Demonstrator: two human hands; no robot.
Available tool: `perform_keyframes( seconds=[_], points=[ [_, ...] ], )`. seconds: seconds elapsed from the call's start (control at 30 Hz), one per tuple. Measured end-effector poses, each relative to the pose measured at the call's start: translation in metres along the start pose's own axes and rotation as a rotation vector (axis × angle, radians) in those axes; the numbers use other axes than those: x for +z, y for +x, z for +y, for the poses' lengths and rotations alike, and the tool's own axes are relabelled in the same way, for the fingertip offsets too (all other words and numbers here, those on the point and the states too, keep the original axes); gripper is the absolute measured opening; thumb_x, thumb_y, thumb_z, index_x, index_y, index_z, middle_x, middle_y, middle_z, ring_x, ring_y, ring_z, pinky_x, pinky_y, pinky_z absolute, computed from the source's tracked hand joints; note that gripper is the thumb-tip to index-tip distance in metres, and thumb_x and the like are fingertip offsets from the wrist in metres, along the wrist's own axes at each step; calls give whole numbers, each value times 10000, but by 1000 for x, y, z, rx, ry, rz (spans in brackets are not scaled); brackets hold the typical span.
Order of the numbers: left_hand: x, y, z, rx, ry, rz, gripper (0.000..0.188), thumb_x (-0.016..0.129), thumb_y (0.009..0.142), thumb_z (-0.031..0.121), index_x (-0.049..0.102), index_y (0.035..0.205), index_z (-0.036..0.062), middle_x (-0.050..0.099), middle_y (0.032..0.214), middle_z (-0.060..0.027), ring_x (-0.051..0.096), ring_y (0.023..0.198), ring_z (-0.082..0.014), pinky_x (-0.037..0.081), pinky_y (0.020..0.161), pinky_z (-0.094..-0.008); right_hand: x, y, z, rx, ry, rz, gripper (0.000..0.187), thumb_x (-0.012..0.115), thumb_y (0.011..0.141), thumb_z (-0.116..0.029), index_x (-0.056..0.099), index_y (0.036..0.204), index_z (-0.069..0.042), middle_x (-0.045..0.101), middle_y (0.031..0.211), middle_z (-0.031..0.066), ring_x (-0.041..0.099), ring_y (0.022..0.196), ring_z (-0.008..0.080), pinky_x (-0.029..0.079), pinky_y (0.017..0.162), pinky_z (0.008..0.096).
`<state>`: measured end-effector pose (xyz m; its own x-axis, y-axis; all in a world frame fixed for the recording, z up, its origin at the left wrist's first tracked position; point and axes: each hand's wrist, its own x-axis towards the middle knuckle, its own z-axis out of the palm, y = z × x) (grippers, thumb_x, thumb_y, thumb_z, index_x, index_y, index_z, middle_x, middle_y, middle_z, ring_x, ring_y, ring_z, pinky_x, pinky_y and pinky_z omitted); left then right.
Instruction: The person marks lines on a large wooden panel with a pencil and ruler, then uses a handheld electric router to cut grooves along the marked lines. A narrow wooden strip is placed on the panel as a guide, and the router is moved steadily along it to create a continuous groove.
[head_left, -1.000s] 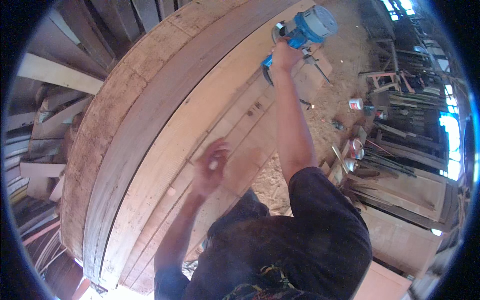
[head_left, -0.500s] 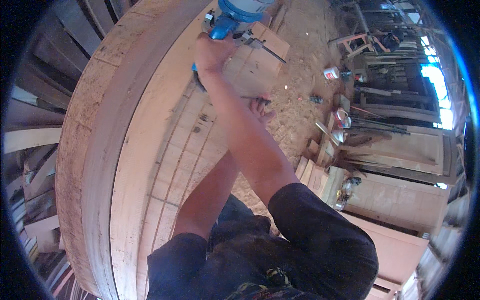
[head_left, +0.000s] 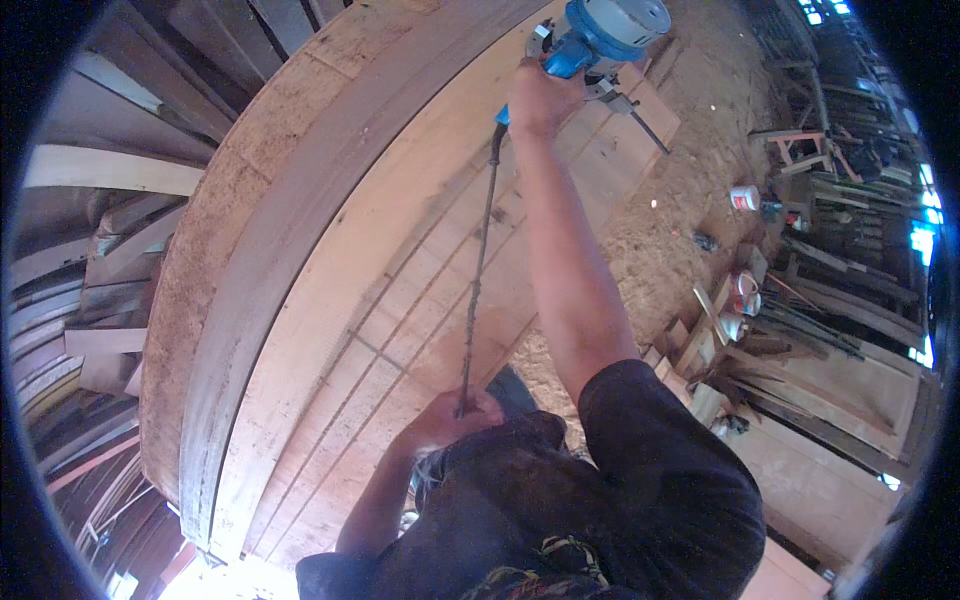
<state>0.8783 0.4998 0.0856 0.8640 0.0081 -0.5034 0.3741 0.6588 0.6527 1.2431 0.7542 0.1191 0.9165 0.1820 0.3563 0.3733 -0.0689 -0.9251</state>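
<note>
My right hand (head_left: 548, 95), arm stretched forward, is closed around the blue handle of a power router (head_left: 615, 32) at the far end of the bench. The router has a silver-and-blue motor housing and a rod sticking out to the right. From its handle a dark, twisted power cord (head_left: 478, 275) runs taut back toward my waist. There my left hand (head_left: 455, 415) is closed around the cord, close to my shirt. Beneath the router and cord lies a pale wooden panel (head_left: 410, 325) with dark lines across it.
Long thick planks (head_left: 320, 275) lie along the panel's left side. Stacked timber (head_left: 110, 175) fills the far left. Sawdust (head_left: 660, 225) covers the floor at right, with white buckets (head_left: 744, 198), wood offcuts (head_left: 710, 315) and leaning boards (head_left: 830, 380) beyond.
My left hand has come back from under my right arm to my waist, now gripping the cord, which is drawn taut. My right hand stays on the router; the view has shifted left.
</note>
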Motion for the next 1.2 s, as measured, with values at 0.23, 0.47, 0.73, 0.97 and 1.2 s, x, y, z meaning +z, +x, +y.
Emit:
perform_keyframes(
  seconds=[0.23, 0.47, 0.73, 0.97, 1.2],
  points=[
    [-13, -106, -64, -22, 136, 178, 205, 778, 963, 223, 724, 1067, 54, 761, 1032, -60, 699, 1008, -146, 545, 928, -328, 4, -41, 16, -46, 116, 7, 186, 720, 806, -50, 627, 964, -20, 685, 824, 87, 666, 655, 239, 545, 498, 365],
    [-29, -215, -91, 26, -22, 272, 126, 750, 981, 154, 710, 1039, 49, 769, 1003, -63, 704, 981, -133, 554, 879, -299, -3, -97, 8, -107, 102, 31, 184, 734, 840, -64, 587, 937, -11, 647, 799, 86, 602, 546, 200, 520, 439, 349],
    [-36, -325, -134, 94, -290, 289, 205, 763, 970, 127, 694, 1137, 30, 755, 1003, -59, 707, 953, -146, 554, 842, -287, -26, -183, -61, 161, 43, -46, 188, 722, 844, -41, 615, 994, -1, 659, 814, 101, 626, 574, 220, 528, 482, 349],
    [-37, -385, -185, 46, -317, 372, 236, 783, 951, 125, 691, 1141, 19, 750, 1033, -67, 715, 962, -151, 547, 835, -279, -36, -239, -73, 133, -81, 9, 254, 711, 796, -113, 666, 996, 37, 735, 913, 192, 713, 778, 357, 554, 695, 467],
    [-15, -409, -221, 170, -282, 512, 206, 778, 950, 110, 695, 1116, 22, 753, 1028, -75, 730, 976, -174, 558, 873, -310, -42, -254, -64, 169, -28, -1, 286, 719, 768, -127, 678, 983, 58, 756, 933, 208, 727, 834, 404, 543, 777, 510]
  ],
)
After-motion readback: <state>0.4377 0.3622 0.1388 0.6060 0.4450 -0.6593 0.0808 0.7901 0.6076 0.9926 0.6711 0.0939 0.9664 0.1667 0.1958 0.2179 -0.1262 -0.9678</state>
